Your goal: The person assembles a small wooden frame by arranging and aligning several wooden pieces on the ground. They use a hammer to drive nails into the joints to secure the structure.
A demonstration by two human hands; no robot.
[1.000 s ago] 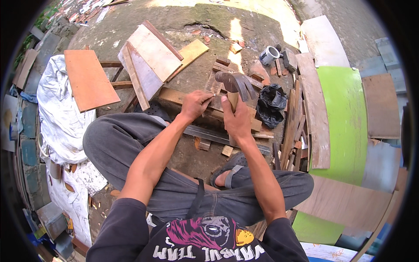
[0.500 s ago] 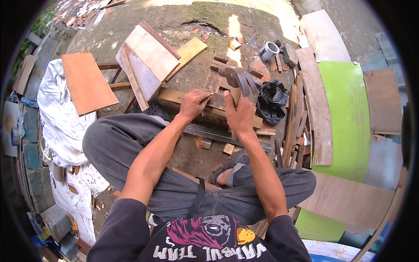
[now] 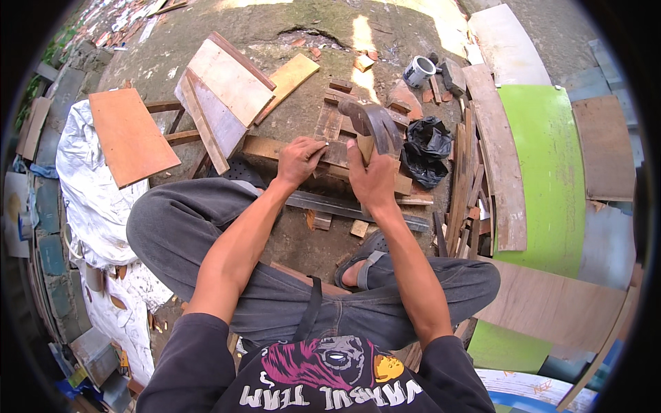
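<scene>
My right hand (image 3: 372, 180) is closed around the wooden handle of a claw hammer (image 3: 381, 128), whose dark metal head is raised above the work. Just left of it, my left hand (image 3: 300, 162) pinches a small nail-like piece with a pale tip (image 3: 326, 144); most of it is hidden by the fingers. Both hands are over a thick wooden beam (image 3: 263, 146) lying crosswise in front of me. Short wood pieces (image 3: 329, 120) lie just beyond the beam, close to the hammer head.
An orange-brown board (image 3: 132, 138) and several joined panels (image 3: 231, 82) stand at left. A black plastic bag (image 3: 427, 148), a paint can (image 3: 418, 71) and stacked wood strips (image 3: 463, 186) lie right, beside a green panel (image 3: 544, 179). A metal bar (image 3: 323, 204) lies before my legs.
The hammer head has tipped slightly and shifted a little left with my right hand. My left hand keeps its pinch, slightly shifted. The whole view has moved slightly.
</scene>
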